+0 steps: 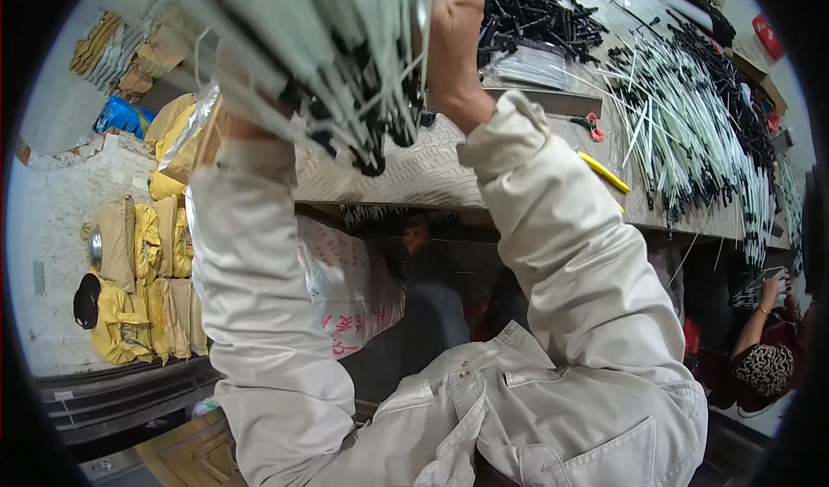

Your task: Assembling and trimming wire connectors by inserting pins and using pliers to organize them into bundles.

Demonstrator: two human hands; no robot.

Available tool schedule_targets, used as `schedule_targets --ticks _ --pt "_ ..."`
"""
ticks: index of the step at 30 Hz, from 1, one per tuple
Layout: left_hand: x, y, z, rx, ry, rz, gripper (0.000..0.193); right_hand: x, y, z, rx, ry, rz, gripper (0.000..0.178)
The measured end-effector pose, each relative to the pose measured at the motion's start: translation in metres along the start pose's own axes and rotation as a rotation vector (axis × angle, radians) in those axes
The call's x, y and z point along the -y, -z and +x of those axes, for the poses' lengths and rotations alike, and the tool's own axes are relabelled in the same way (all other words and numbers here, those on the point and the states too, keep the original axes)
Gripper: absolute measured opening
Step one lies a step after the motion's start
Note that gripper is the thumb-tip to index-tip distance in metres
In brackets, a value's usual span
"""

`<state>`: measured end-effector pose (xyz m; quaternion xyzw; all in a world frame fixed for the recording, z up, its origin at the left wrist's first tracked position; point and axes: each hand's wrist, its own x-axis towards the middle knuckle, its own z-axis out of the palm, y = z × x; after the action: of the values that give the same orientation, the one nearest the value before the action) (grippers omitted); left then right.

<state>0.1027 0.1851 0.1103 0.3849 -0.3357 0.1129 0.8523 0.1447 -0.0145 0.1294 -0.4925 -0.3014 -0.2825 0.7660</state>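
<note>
A thick bundle of thin whitish rods with black ends [345, 47] is raised close in front of me, its black ends pointing down toward the table. My right hand [455, 42] is closed against the bundle's right side. My left hand [246, 124] is at the bundle's left; the rods and motion blur hide its fingers, so I cannot tell its grip. Beneath the bundle lies the patterned table top [432, 163].
Black parts [548, 16] are heaped at the back, beside a clear bag [535, 66]. Red-handled scissors [594, 127] and a yellow tool [603, 172] lie right. More whitish rods [682, 124] spread beyond. Another person's hand [771, 288] is far right; yellow sacks [147, 237] line the left.
</note>
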Motion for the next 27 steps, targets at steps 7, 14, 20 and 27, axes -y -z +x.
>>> schedule_targets --ticks 7,14,20,27 --pt "0.033 0.025 -0.093 -0.332 0.030 -0.291 0.050 -0.022 -0.008 -0.079 0.056 -0.067 -0.053 0.024" --pt "-0.022 -0.070 -0.105 -0.286 0.289 1.517 0.043 0.051 -0.001 -0.076 0.105 -0.152 0.061 0.024" --pt "0.012 -0.162 -0.167 -0.220 -0.603 2.451 0.035 0.151 0.049 -0.153 0.555 -0.454 0.412 0.034" --pt "0.047 -0.173 -0.228 -0.738 -1.340 2.992 0.030 0.145 0.084 -0.272 0.475 -1.101 0.705 0.042"
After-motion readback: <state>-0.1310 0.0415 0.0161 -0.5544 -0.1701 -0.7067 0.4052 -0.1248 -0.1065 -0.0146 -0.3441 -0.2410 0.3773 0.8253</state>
